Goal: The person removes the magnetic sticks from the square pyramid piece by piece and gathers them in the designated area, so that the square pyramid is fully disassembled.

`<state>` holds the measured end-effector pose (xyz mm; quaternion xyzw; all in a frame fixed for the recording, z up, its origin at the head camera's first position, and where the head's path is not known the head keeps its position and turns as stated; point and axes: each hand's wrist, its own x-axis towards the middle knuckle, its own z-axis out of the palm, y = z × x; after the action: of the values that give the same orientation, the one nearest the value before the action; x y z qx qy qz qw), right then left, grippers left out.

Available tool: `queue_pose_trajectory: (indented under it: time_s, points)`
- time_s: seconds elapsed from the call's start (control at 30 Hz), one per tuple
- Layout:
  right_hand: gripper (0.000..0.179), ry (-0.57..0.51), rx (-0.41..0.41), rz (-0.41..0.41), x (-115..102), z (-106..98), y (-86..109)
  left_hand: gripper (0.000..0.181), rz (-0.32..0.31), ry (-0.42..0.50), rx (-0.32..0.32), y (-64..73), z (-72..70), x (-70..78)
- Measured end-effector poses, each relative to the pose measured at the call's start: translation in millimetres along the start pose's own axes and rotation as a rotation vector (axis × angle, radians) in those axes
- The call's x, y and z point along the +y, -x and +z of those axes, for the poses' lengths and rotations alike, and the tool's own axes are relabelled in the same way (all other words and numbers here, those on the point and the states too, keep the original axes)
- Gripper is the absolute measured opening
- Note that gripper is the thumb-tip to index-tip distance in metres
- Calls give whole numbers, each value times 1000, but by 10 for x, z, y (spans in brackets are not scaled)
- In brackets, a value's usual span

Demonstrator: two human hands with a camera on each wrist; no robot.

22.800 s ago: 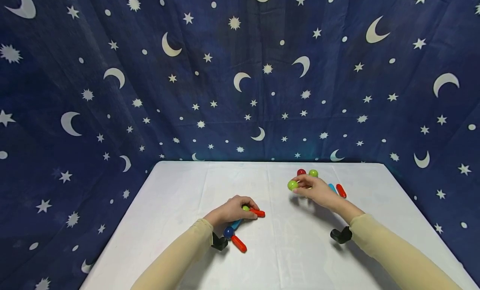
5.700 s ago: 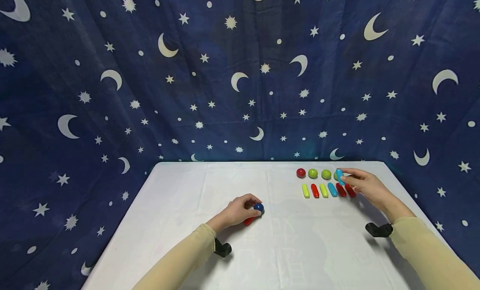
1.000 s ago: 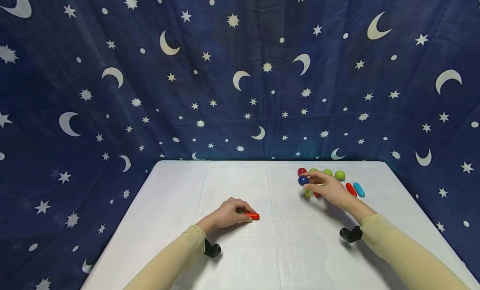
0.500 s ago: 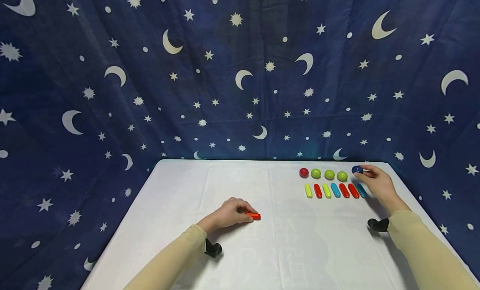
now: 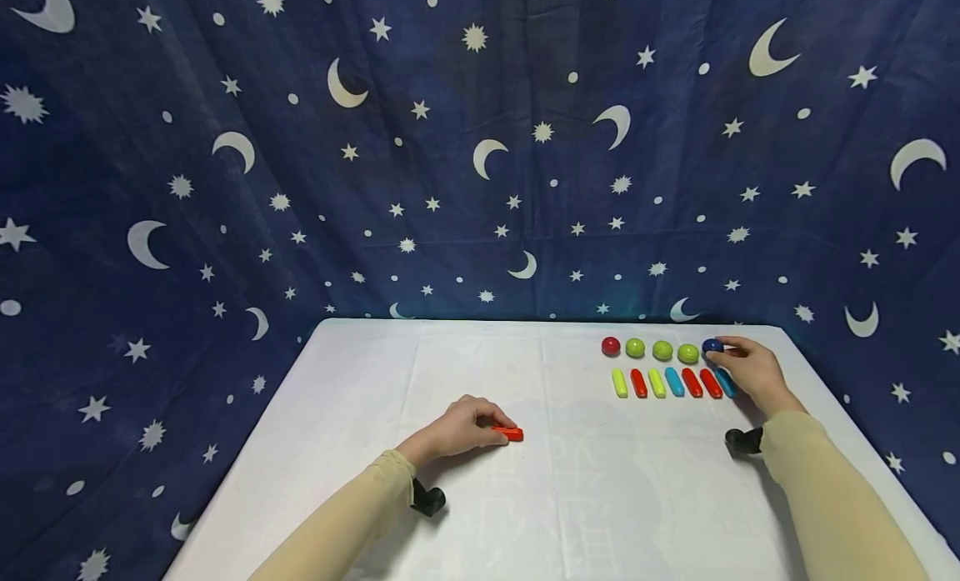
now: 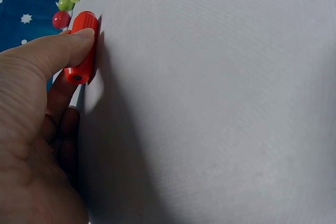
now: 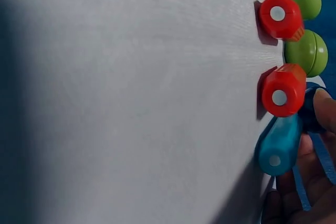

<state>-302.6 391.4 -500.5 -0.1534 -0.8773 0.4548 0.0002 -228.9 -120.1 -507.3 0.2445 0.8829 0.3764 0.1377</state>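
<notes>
My left hand pinches a red magnetic rod between thumb and fingers, low over the white table. In the left wrist view, the rod's near end shows a small dark dot. My right hand holds a dark blue ball at the right end of a ball row: one red ball, then green balls. In front lies a row of yellow, red and blue rods. A blue rod, partly hidden by my right hand in the head view, lies beside the dark blue ball.
The white table has its far edge just behind the ball row. A dark blue curtain with moons and stars hangs behind and at both sides. A black wrist mount hangs below each sleeve.
Over the last second my right hand has carried the dark blue ball rightward to the row's end and lowered it. Earlier, a joined piece at my left hand has come apart; both rows have grown.
</notes>
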Motion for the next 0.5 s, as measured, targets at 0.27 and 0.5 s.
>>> queue_pose_trajectory:
  time_s: [0.27,0.5]
  points:
    - [63,29,-12,74,-10,13,-23,18,-11,5,-1,-4,6,1]
    - [63,52,-23,96,-24,29,-49,18,-13,4,3,3,3,2]
